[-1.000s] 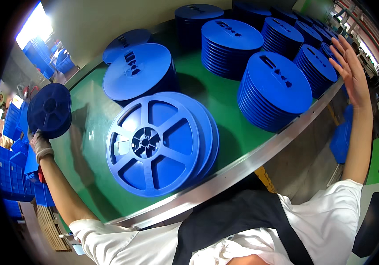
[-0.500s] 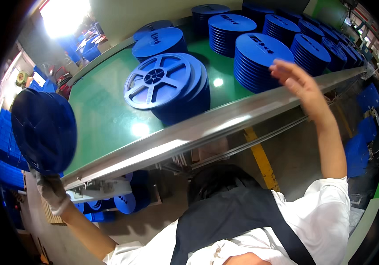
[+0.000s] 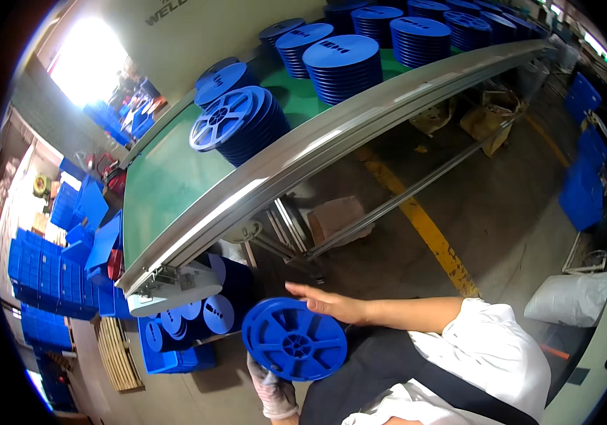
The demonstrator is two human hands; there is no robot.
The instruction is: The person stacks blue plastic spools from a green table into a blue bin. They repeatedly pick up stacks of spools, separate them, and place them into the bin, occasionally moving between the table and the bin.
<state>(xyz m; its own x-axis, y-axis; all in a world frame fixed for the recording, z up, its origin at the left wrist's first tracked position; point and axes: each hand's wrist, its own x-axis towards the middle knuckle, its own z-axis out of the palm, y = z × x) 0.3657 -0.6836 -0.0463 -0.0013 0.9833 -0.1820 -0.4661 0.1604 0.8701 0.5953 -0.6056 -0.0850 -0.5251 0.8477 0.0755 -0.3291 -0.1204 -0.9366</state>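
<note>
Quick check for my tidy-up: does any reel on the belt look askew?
Yes: on the belt, the front-left stack has its spoked top reel jutting left, out of line with those beneath.

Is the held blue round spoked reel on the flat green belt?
No: the pale-gloved left hand holds the blue spoked reel off the green belt, beyond its grey metal edge.

Factory, with conveyor (image 3: 169,191) and reel stacks (image 3: 344,69)

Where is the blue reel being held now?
In the head view, the blue spoked reel is low, just left of centre, in the gloved left hand, with the bare right hand near its top edge.
</note>
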